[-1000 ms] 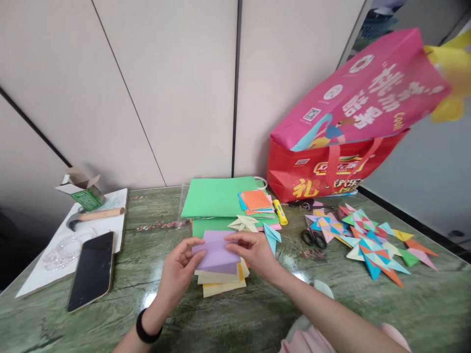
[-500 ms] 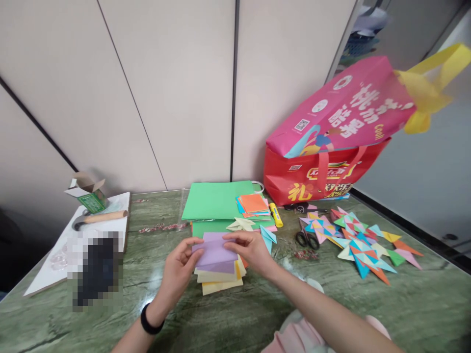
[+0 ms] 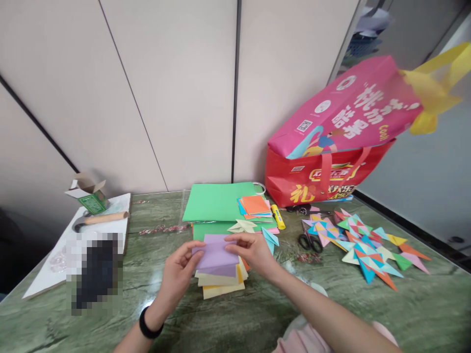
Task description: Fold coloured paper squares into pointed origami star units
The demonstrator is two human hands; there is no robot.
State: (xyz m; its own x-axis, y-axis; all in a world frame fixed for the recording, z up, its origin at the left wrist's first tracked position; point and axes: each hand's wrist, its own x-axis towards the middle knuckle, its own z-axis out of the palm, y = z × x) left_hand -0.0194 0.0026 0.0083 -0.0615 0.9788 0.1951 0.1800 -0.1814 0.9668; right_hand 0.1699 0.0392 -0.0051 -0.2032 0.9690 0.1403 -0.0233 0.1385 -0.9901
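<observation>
A sheet of purple paper (image 3: 217,254) is held up at the front middle of the table, folded over on itself. My left hand (image 3: 182,267) pinches its left edge between thumb and fingers. At the upper right corner, my right hand (image 3: 253,252) grips the same sheet in a pinch. Under it lie cream and yellow paper sheets (image 3: 222,290), fanned in a loose pile. Just behind are a folded cream paper piece (image 3: 242,226) and a folded light-blue one (image 3: 270,237).
Green paper (image 3: 217,203) lies behind, bearing small orange squares (image 3: 254,206). Right of it are a yellow glue stick (image 3: 278,217), scissors (image 3: 310,241), folded paper stars (image 3: 368,252) and a red bag (image 3: 294,181). Leftward, a white board (image 3: 47,264) carries a small box (image 3: 91,200) and a wooden-handled tool (image 3: 106,217).
Both hands keep their pinch on the purple paper, which looks almost the same. The whole view has shifted slightly.
</observation>
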